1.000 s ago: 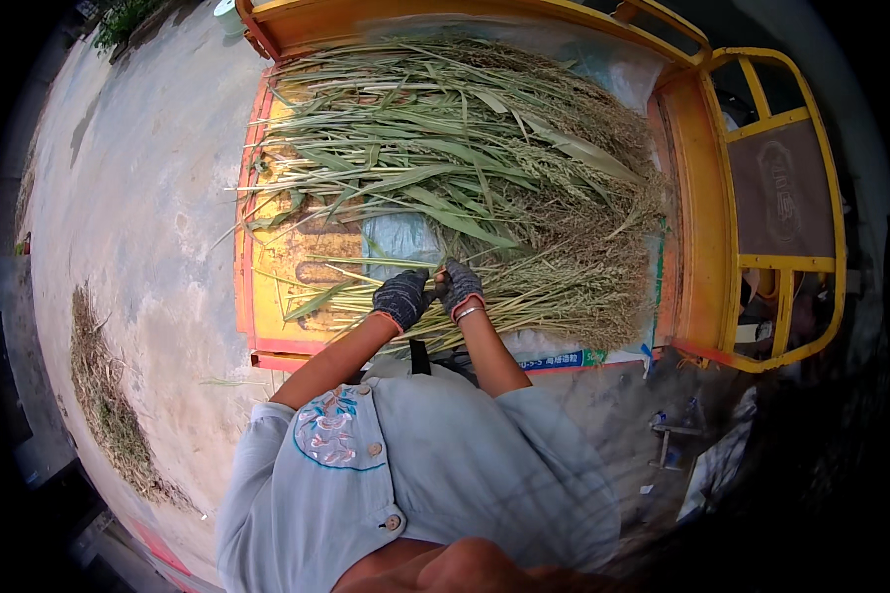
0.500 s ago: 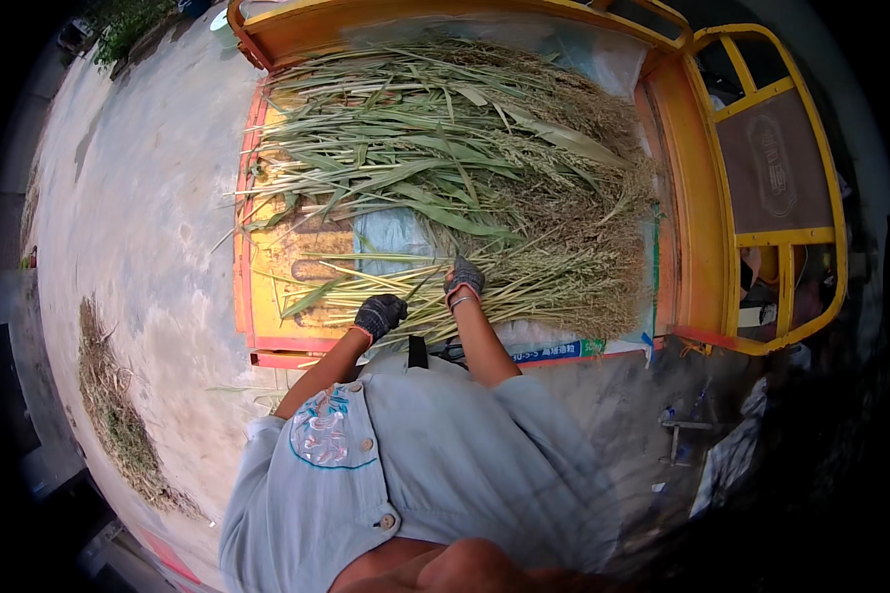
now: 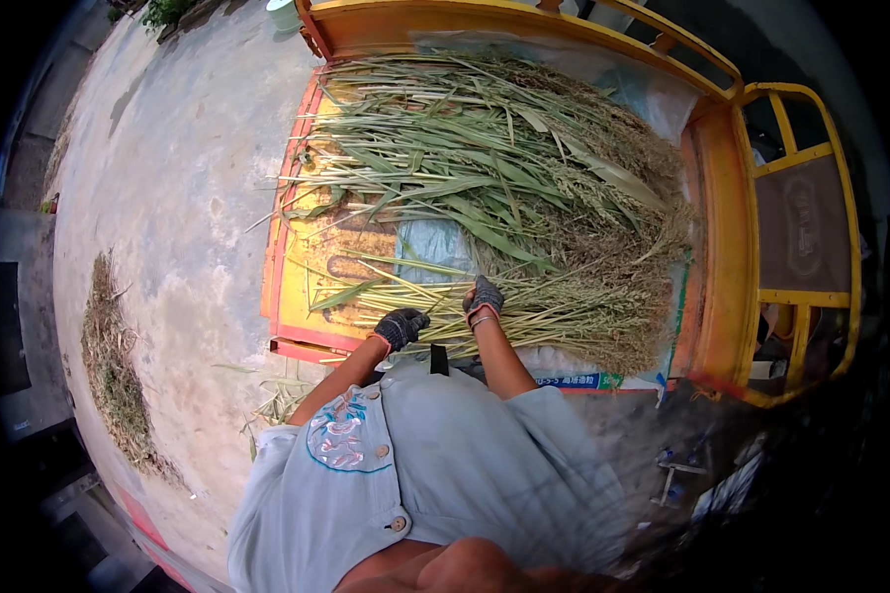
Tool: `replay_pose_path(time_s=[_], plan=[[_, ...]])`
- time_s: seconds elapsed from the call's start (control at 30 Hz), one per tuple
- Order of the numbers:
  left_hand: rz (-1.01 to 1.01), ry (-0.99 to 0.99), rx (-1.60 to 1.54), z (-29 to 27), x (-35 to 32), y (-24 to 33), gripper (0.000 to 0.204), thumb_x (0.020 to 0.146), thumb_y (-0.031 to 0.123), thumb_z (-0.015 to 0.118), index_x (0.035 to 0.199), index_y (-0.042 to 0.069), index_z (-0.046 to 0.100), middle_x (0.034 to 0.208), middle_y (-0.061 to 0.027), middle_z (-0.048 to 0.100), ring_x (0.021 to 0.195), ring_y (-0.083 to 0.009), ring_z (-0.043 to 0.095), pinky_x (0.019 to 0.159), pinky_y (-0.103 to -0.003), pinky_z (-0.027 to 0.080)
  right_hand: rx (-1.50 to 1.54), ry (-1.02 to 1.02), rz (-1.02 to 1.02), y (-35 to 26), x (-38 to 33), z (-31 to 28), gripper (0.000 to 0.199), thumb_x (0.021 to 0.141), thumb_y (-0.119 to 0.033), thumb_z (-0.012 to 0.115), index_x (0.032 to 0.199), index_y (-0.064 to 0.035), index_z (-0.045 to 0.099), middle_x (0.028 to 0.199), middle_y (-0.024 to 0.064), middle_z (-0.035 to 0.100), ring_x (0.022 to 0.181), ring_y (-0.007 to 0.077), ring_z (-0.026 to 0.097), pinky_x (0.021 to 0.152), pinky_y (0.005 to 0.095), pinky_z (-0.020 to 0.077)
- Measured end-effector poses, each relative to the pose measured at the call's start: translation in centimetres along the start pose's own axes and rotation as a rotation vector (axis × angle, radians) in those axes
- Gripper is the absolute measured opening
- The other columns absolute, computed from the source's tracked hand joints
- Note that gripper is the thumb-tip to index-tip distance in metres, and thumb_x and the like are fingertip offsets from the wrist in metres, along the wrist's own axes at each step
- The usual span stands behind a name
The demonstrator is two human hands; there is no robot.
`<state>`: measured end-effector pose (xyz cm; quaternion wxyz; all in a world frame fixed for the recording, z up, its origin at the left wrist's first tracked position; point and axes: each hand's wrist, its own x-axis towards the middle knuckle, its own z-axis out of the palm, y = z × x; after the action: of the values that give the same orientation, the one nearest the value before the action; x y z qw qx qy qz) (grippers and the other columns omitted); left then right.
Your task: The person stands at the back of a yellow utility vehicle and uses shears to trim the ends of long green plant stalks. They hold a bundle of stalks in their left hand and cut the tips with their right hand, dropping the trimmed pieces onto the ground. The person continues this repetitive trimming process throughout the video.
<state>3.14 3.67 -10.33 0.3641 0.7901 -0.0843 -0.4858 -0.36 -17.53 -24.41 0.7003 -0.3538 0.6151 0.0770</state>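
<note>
Both my hands wear dark grey knitted gloves and work low over the near side of a cart bed. My left hand (image 3: 401,329) is closed near the cut ends of the near stalks, back upward; what its fingers hold is hidden. My right hand (image 3: 483,296), just right of it and a little farther off, is closed with a pale stalk (image 3: 420,265) running to its fingers. Under and beside them lies a loose row of seeded stalks (image 3: 564,314), their bushy heads toward the right. Farther off spreads a thick layer of green leafy stalks (image 3: 445,148), heads also to the right.
The yellow and orange cart bed (image 3: 292,287) has a raised far side rail (image 3: 524,22) and a framed panel (image 3: 806,222) at its right end. Pale blue plastic sheeting (image 3: 430,242) shows between the stalks. Dry plant scraps (image 3: 114,366) lie on the concrete floor (image 3: 193,198) at left.
The whole view has shifted, so the cart and stalks sit farther right and slightly lower. Both hands remain closed over the near row of stalks, with only slight movement.
</note>
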Motion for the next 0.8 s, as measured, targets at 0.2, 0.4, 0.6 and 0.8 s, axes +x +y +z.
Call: replay_pose_path(time_s=[0.2, 0.4, 0.6, 0.8], plan=[[0.454, 0.088, 0.656, 1.5, 2.1, -1.0, 0.031, 0.085, 0.029, 0.044, 0.071, 0.007, 0.062, 0.065, -0.0104, 0.061, 0.060, -0.0224, 0.057, 0.060, -0.035, 0.045, 0.111, 0.177, 0.151, -2.1, 0.2, -3.0, 0.033, 0.088, -0.031, 0.041, 0.076, -0.0056, 0.058, 0.065, 0.0098, 0.059, 0.055, 0.0246, 0.054, 0.053, 0.0398, 0.0457], [0.024, 0.128, 0.143, -5.0, -5.1, -6.9, 0.031, 0.083, 0.030, 0.049, 0.072, 0.005, 0.063, 0.065, -0.0105, 0.062, 0.060, -0.0204, 0.059, 0.057, -0.035, 0.045, 0.310, 0.191, 0.113, -5.4, -0.7, -6.2, 0.037, 0.087, -0.035, 0.042, 0.088, -0.0035, 0.060, 0.085, 0.0129, 0.061, 0.075, 0.0295, 0.058, 0.063, 0.0425, 0.0476], [-0.950, 0.871, 0.819, -18.6, -25.6, -28.0, 0.043, 0.076, 0.042, 0.058, 0.099, 0.006, 0.057, 0.105, -0.0166, 0.058, 0.090, -0.0323, 0.058, 0.074, -0.044, 0.048, -0.911, 0.490, -0.304, -10.8, -10.7, -4.5, 0.046, 0.087, -0.041, 0.040, 0.100, -0.0026, 0.060, 0.105, 0.0151, 0.060, 0.095, 0.0332, 0.057, 0.076, 0.0451, 0.0458], [-1.341, 1.147, 0.484, -16.6, -29.5, -20.4, 0.044, 0.073, 0.043, 0.062, 0.098, 0.007, 0.057, 0.108, -0.0163, 0.054, 0.094, -0.0298, 0.058, 0.077, -0.042, 0.047, -1.451, 0.142, -0.525, -16.3, -6.3, -1.1, 0.038, 0.086, -0.031, 0.041, 0.112, -0.0063, 0.054, 0.120, 0.0175, 0.050, 0.115, 0.0321, 0.044, 0.091, 0.0439, 0.0395]])
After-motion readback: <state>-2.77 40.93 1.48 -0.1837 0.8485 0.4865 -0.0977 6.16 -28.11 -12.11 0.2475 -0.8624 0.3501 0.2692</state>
